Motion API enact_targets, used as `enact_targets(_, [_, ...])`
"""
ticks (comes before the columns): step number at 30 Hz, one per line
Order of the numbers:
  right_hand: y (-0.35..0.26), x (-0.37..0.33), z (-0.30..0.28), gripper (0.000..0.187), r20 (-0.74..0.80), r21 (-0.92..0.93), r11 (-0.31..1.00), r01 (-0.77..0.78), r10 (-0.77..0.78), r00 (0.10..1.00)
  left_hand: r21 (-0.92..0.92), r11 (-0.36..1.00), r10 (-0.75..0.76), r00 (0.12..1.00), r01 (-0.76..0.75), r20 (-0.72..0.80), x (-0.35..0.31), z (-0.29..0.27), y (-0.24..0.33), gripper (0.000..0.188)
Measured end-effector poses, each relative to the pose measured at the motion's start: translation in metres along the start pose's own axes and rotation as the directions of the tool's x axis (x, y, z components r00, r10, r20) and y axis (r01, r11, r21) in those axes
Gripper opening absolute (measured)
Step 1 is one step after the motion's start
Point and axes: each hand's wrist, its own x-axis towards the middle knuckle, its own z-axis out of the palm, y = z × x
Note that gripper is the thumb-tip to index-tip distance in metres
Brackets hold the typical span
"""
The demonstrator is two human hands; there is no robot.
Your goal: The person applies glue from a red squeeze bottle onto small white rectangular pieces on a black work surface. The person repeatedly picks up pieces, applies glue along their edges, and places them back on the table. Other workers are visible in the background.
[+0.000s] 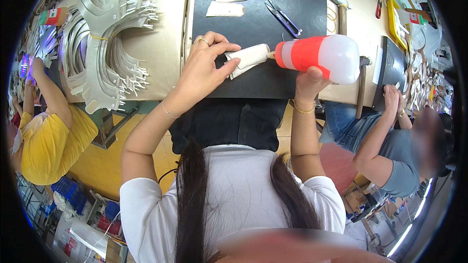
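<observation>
A black mat (258,31) on a tan surface (161,58) is the landmark. On its near half lies a folded cream piece (252,57), its long axis running roughly crosswise, right end tipped slightly away from the person. The left hand (210,61) is nearer to it, thumb and fingers pinching its left end. The right hand (312,83), by the mat's right edge, is curled around a red-and-white bottle (319,58), whose nozzle points left at the piece's right end; whether they touch, I cannot tell. The bottle's base overhangs the mat's right edge. Bare mat lies just beyond the piece and toward the near edge; snips (284,18) narrow the room at the mat's right centre.
</observation>
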Motion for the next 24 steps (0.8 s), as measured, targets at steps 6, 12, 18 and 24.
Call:
enact_targets(6, [-0.008, -0.018, 0.016, 0.100, 0.124, 0.074, 0.995, -0.073, 0.063, 0.990, -0.001, 1.000, 0.012, 1.000, -0.012, -0.018, 0.004, 0.001, -0.005, 0.026])
enact_targets(12, [-0.005, -0.039, 0.022, 0.106, 0.205, 0.059, 0.985, -0.159, 0.144, 0.968, 0.023, 0.999, 0.045, 0.999, -0.044, -0.029, 0.004, 0.001, -0.005, 0.026])
enact_targets(18, [-0.006, -0.026, 0.020, 0.096, 0.153, 0.433, 0.805, -0.405, 0.378, 0.913, 0.183, 0.962, 0.227, 0.967, -0.204, -0.114, -0.001, 0.003, -0.002, 0.023])
enact_targets(24, [-0.030, 0.010, 0.011, 0.088, -0.106, 0.360, 0.882, -0.305, 0.364, 0.925, 0.198, 0.940, 0.316, 0.931, -0.280, -0.183, -0.008, 0.005, 0.007, 0.018])
